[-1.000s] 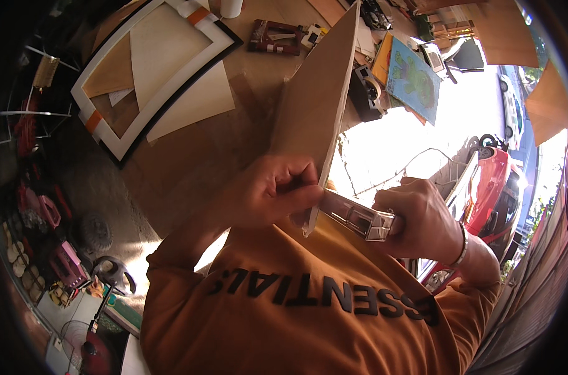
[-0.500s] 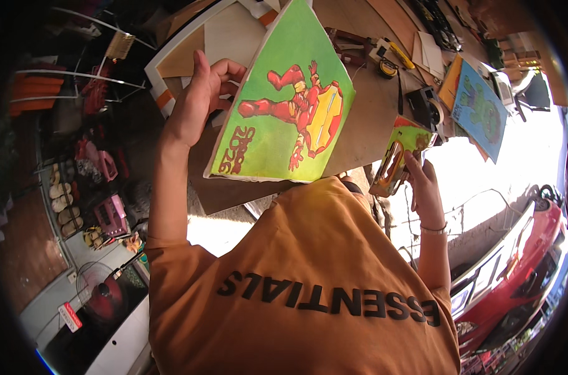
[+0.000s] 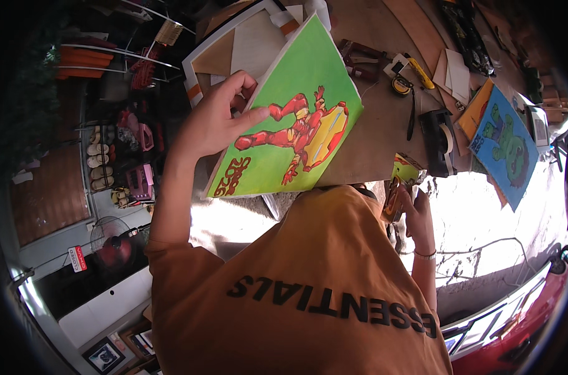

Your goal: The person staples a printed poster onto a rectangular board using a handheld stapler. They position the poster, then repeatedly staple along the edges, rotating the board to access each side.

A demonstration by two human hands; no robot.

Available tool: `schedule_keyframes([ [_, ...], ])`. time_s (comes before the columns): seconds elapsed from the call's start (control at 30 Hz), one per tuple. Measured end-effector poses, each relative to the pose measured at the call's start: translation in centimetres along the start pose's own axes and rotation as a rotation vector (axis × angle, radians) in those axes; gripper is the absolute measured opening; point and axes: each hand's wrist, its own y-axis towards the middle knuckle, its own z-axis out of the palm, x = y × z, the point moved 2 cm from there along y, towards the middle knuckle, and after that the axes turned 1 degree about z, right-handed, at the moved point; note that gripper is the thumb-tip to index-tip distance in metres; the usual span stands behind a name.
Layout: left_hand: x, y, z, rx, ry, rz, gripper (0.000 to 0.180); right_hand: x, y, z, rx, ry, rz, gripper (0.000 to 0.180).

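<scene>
My left hand (image 3: 218, 122) grips the left edge of a green painted canvas (image 3: 296, 125) showing a red and yellow armoured figure. The canvas is tilted above a wooden table (image 3: 378, 134), its painted face toward the camera. My right hand (image 3: 419, 215) sits lower right, just past the canvas corner, closed on a small hand tool (image 3: 396, 190) that looks like a staple gun; its detail is hard to make out. An orange shirt with dark lettering (image 3: 309, 294) fills the lower middle.
On the table lie a black tape dispenser (image 3: 440, 147), a yellow tape measure (image 3: 401, 84), a yellow knife (image 3: 419, 72) and a blue painting of a green figure (image 3: 506, 147). A white frame with brown boards (image 3: 234, 50) lies behind. Shelves (image 3: 128, 156) stand left, a red car (image 3: 540, 331) lower right.
The canvas turned from edge-on with its brown back showing to painted face up, and my left hand shifted to its left edge. My right hand stayed at the lower right with the tool.
</scene>
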Motion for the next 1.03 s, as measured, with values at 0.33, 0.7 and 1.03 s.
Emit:
schedule_keyframes([
  [0.33, -6.3, 0.8, 3.1, 0.154, -0.036, -0.022, 0.017, 1.6, 1.9, -5.1, 0.100, -0.155, 0.010, 0.033],
  [0.7, -6.4, 1.6, 2.7, 0.329, 0.016, -0.005, 0.020, -0.9, 5.0, -0.5, 0.015, -0.376, -0.141, 0.039],
  [1.03, -5.0, 0.7, 3.6, 0.087, 0.064, 0.061, 0.040, -12.9, 16.7, 6.9, -0.320, -0.996, -0.058, 0.064],
])
